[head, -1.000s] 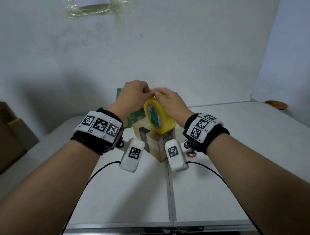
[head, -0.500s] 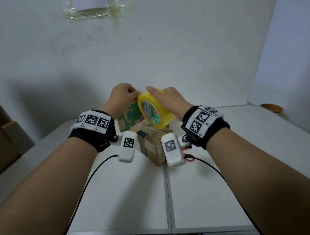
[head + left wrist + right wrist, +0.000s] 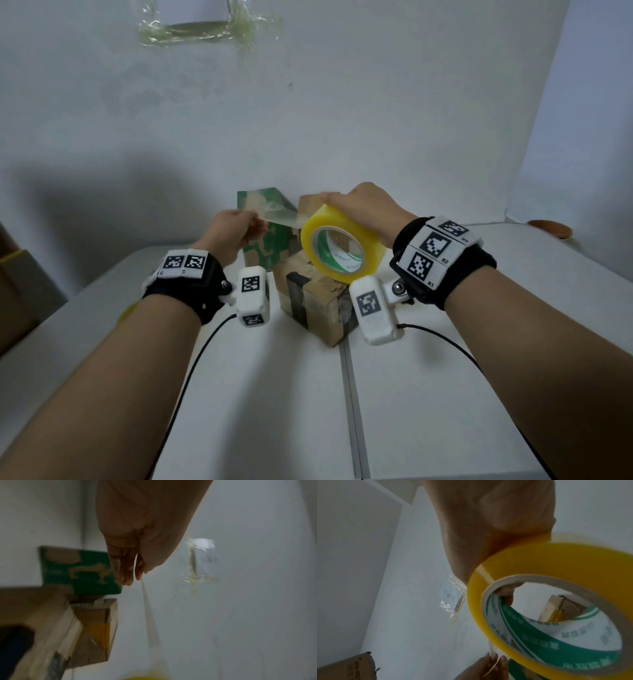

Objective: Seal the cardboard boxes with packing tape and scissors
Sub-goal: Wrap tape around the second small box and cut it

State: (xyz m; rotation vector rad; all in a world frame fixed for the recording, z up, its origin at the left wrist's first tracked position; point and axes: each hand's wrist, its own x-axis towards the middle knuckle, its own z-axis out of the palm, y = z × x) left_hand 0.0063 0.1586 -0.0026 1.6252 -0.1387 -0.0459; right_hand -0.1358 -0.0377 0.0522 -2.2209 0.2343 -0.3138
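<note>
My right hand (image 3: 363, 209) grips a yellow roll of packing tape (image 3: 342, 250) (image 3: 547, 609) in the air, fingers over its rim and one inside the core. My left hand (image 3: 236, 229) (image 3: 132, 566) pinches the free end of a clear tape strip (image 3: 279, 216) (image 3: 147, 609) stretched from the roll. Below the roll sits a small brown cardboard box (image 3: 315, 305) with old tape and a dark patch. Behind it stand a green-printed box (image 3: 263, 246) (image 3: 77, 569) and another brown box (image 3: 308, 205). No scissors are in view.
The boxes stand on a white table (image 3: 257, 394) with a seam down its middle, close to a white wall. A large cardboard box (image 3: 13, 291) is at the far left. A brown dish (image 3: 549, 229) lies at the far right. A taped paper note (image 3: 202, 24) hangs on the wall.
The hands have drawn apart: my left hand moved left with the tape end, and a clear strip has peeled off the roll. The roll has moved right.
</note>
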